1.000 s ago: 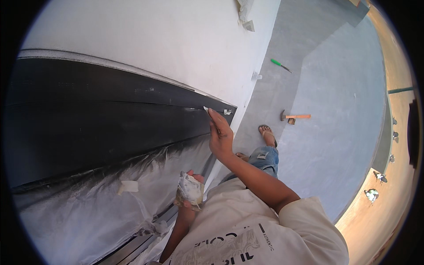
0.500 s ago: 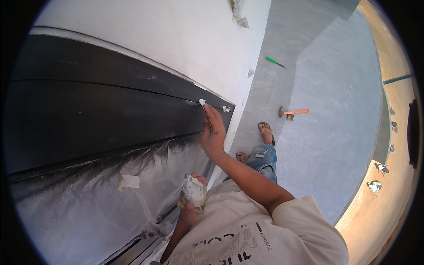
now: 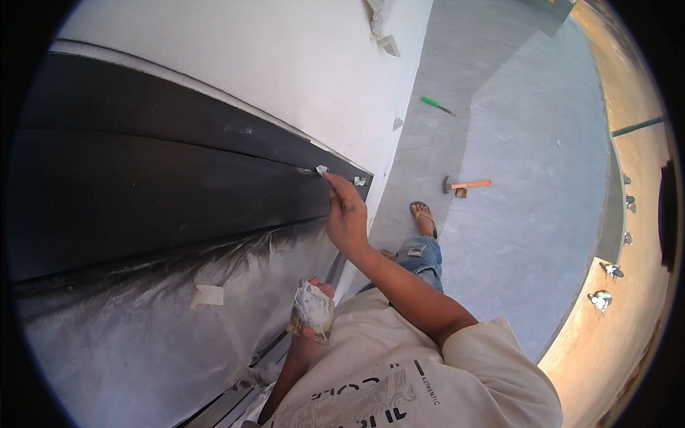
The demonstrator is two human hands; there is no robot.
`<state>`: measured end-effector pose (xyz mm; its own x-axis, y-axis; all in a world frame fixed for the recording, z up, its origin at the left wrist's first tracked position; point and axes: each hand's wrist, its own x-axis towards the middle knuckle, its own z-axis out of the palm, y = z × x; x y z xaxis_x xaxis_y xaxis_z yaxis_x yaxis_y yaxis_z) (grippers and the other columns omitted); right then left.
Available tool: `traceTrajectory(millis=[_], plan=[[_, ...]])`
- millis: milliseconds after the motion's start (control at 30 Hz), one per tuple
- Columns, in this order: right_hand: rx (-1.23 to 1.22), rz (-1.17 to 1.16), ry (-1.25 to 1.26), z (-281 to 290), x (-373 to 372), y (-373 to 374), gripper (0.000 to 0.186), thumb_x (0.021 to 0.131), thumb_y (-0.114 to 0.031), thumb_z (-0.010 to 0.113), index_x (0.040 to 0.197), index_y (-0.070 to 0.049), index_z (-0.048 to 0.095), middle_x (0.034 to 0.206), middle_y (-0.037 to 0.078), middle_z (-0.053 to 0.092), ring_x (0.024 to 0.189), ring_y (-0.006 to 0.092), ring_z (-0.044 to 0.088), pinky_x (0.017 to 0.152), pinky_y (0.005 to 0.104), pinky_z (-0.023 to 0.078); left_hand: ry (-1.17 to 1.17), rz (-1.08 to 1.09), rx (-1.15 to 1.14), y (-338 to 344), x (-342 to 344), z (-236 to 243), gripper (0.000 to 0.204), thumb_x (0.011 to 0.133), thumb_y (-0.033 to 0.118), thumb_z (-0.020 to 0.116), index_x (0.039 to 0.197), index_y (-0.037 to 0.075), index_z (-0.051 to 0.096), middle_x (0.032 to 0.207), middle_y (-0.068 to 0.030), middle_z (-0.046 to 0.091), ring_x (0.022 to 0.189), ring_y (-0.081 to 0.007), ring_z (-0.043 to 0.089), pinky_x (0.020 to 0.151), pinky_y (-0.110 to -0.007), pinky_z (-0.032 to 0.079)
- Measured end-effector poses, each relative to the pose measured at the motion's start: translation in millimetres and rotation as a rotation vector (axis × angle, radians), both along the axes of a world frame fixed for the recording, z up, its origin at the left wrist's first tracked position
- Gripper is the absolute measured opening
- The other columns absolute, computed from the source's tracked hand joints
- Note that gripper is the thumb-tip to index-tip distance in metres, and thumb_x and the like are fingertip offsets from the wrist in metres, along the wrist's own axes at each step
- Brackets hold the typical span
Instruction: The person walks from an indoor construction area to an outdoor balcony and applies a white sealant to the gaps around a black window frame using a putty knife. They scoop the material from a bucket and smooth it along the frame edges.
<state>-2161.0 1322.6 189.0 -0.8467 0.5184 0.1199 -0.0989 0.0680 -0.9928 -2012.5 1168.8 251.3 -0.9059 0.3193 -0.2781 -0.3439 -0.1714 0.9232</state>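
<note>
My right hand (image 3: 345, 214) reaches up to the black painted band (image 3: 164, 185) on the wall and pinches a small white scrap of tape (image 3: 322, 170) at the band's groove near its right end. A second white scrap (image 3: 360, 181) sits just to the right on the band. My left hand (image 3: 312, 314) is held low by my chest, shut around a crumpled wad of white tape and paper (image 3: 311, 308). Below the band hangs clear plastic sheeting (image 3: 164, 335) with a piece of masking tape (image 3: 207, 295) stuck on it.
White wall (image 3: 285, 64) rises above the band. On the grey concrete floor (image 3: 528, 143) lie a hammer with an orange handle (image 3: 462, 185) and a green-handled tool (image 3: 435, 105). My sandalled foot (image 3: 423, 214) stands near the wall's base.
My right hand has slid left along the band's groove, with the white scrap at its fingertips. The left hand keeps hold of the wad.
</note>
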Motion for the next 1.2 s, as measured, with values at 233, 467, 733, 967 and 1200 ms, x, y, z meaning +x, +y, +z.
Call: traceTrajectory(millis=[233, 467, 733, 967, 1200], plan=[[-0.029, -0.050, 0.073, 18.8, -2.2, 0.5, 0.043, 0.087, 0.007, 0.053, 0.125, -0.011, 0.059, 0.121, 0.014, 0.060, 0.110, 0.0320, 0.057, 0.093, 0.0364, 0.045, 0.011, 0.013, -0.026, 11.0, -5.8, 9.5, 0.116, 0.068, 0.075, 0.066, 0.144, -0.002, 0.022, 0.131, -0.0110, 0.047, 0.125, -0.0224, 0.046, 0.109, -0.039, 0.033], [-0.063, -0.103, 0.102, 30.6, -5.1, -27.2, 0.043, 0.086, 0.008, 0.053, 0.127, -0.006, 0.056, 0.121, 0.016, 0.057, 0.111, 0.0328, 0.055, 0.095, 0.0361, 0.044, -0.119, 0.137, -0.046, 16.6, -4.9, 13.8, 0.131, 0.051, 0.075, 0.077, 0.143, -0.002, 0.027, 0.126, -0.0115, 0.050, 0.118, -0.0222, 0.048, 0.105, -0.039, 0.033], [-0.034, -0.068, 0.054, 17.0, -4.8, -5.5, 0.035, 0.093, 0.005, 0.048, 0.125, -0.006, 0.055, 0.118, 0.014, 0.058, 0.106, 0.0259, 0.058, 0.090, 0.0312, 0.045, 0.029, 0.003, 0.012, 6.1, -3.0, -2.6, 0.116, 0.068, 0.074, 0.067, 0.144, -0.001, 0.022, 0.130, -0.0105, 0.047, 0.123, -0.0225, 0.046, 0.108, -0.038, 0.033], [-0.114, 0.052, -0.010, 39.2, -6.8, 6.8, 0.032, 0.090, 0.004, 0.050, 0.120, -0.005, 0.058, 0.116, 0.017, 0.060, 0.104, 0.0345, 0.060, 0.088, 0.0363, 0.047, -0.009, 0.033, -0.036, 6.9, -0.5, -0.4, 0.119, 0.065, 0.077, 0.066, 0.144, -0.001, 0.022, 0.131, -0.0108, 0.046, 0.124, -0.0228, 0.047, 0.109, -0.039, 0.033], [0.011, 0.012, 0.128, 52.7, -2.7, 4.5, 0.039, 0.088, 0.007, 0.051, 0.125, -0.006, 0.056, 0.119, 0.016, 0.058, 0.107, 0.0337, 0.058, 0.089, 0.0362, 0.047, 0.007, 0.052, -0.079, 10.2, -1.7, 6.8, 0.119, 0.066, 0.076, 0.066, 0.144, -0.002, 0.022, 0.130, -0.0116, 0.046, 0.123, -0.0231, 0.047, 0.108, -0.038, 0.034]])
